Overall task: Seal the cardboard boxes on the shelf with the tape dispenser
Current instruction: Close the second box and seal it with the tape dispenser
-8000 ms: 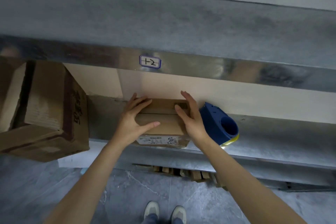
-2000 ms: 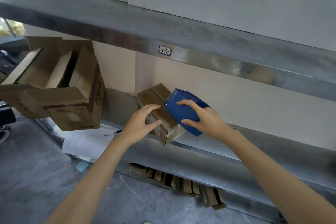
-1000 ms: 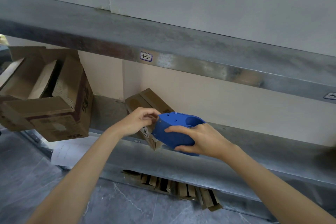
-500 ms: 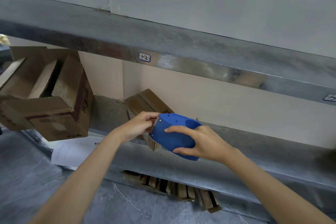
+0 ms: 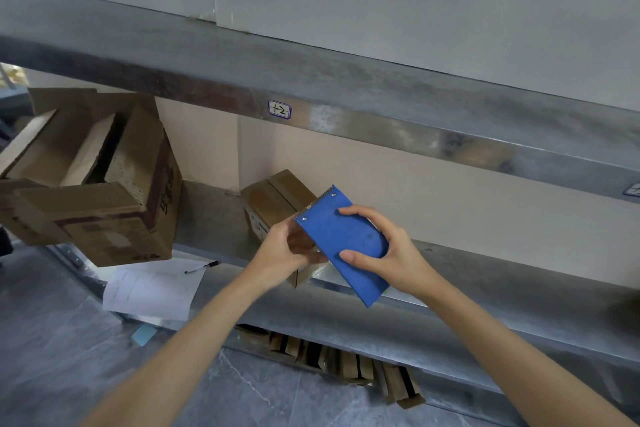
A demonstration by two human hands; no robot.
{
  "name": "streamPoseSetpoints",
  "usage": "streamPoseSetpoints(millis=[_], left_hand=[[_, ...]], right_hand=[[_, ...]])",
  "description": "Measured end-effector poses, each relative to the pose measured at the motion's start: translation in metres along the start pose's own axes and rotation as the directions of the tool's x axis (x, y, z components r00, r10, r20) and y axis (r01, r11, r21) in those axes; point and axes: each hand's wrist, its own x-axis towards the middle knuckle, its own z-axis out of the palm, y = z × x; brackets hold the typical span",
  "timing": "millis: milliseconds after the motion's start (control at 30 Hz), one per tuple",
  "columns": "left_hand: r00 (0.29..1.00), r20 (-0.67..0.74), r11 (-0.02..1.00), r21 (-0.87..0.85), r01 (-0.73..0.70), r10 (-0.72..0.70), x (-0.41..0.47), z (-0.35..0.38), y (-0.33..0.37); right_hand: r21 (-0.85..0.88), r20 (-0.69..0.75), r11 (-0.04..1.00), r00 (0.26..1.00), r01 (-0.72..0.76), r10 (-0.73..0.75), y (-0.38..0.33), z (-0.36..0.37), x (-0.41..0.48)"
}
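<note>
A small brown cardboard box (image 5: 273, 198) sits skewed on the grey metal shelf (image 5: 485, 274), its top flaps closed. In front of it my right hand (image 5: 391, 253) grips the blue tape dispenser (image 5: 343, 239), whose flat side faces me and whose serrated blade points up and left. My left hand (image 5: 280, 250) is at the dispenser's left edge, its fingers pinching a strip of clear tape there. Both hands hide the box's near corner.
A large open cardboard box (image 5: 100, 184) hangs over the shelf's left end. A sheet of paper (image 5: 152, 288) and a pen (image 5: 202, 267) lie on the shelf beside it. An upper shelf (image 5: 346, 94) carries a label. Flattened cardboard (image 5: 346, 360) lies on the floor below.
My right hand has turned the dispenser so its flat side and blade face up. My left hand stays at its left edge, at the tape.
</note>
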Motion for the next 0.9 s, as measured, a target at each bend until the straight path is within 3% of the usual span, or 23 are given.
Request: streamPoseSetpoints(millis=[133, 433, 900], left_hand=[[0.995, -0.095, 0.994, -0.105, 0.004, -0.014, -0.003, 0.007, -0.002], [0.965, -0.258, 0.993, -0.116, 0.007, -0.037, 0.000, 0.013, -0.008], [0.979, -0.195, 0.976, -0.218, 0.018, -0.062, 0.001, 0.017, -0.007]], right_hand=[[0.051, -0.010, 0.999, 1.000, -0.015, 0.015, -0.001, 0.002, 0.000], [0.087, -0.014, 0.995, 0.998, -0.052, 0.053, 0.003, 0.006, -0.001], [0.148, -0.057, 0.985, 0.994, -0.086, 0.095, 0.014, 0.004, 0.003]])
